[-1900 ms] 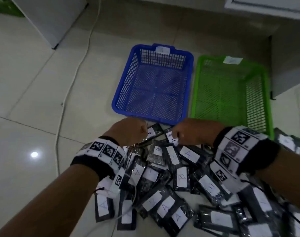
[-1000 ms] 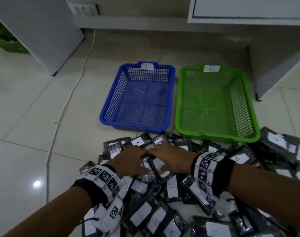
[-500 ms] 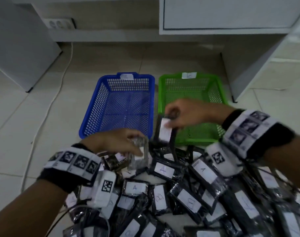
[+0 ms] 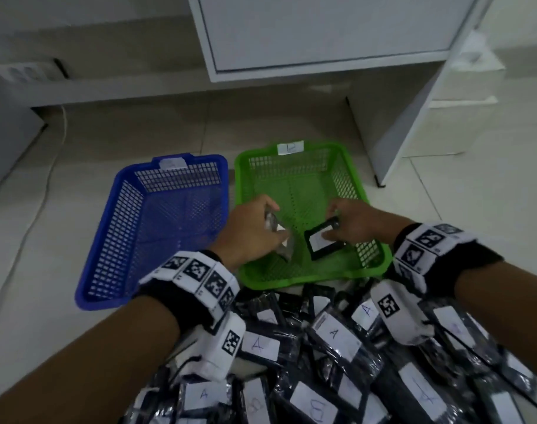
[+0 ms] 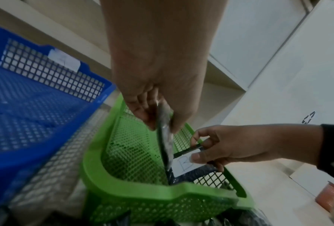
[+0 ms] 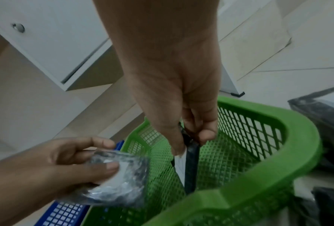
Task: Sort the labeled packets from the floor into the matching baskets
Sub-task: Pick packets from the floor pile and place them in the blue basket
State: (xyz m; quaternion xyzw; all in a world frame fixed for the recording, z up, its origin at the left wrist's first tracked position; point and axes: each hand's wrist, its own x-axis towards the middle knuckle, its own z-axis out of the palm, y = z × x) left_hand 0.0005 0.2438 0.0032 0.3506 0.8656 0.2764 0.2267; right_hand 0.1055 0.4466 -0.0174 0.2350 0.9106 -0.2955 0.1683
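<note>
Both hands hover over the green basket [image 4: 310,280]. My left hand [image 4: 255,234] pinches a shiny dark packet [image 4: 279,240] by its top, and the packet [image 5: 165,137] hangs edge-on. My right hand [image 4: 353,224] pinches a black packet with a white label [image 4: 322,243]; that label [image 5: 185,162] reads B. In the right wrist view the right fingers [image 6: 181,137] grip the black packet [image 6: 190,165] above the green mesh, while the left hand's packet [image 6: 119,177] is at lower left. The blue basket [image 4: 114,246] stands empty to the left.
A heap of black labeled packets [image 4: 337,356], marked A or B, covers the floor in front of the baskets. White cabinets [image 4: 322,35] stand behind and to the right. A white cable [image 4: 47,191] runs along the floor at left.
Both hands lifted a packet from the heap and moved forward; they now hold the packets over the green basket. The head view has tilted and moved closer.
</note>
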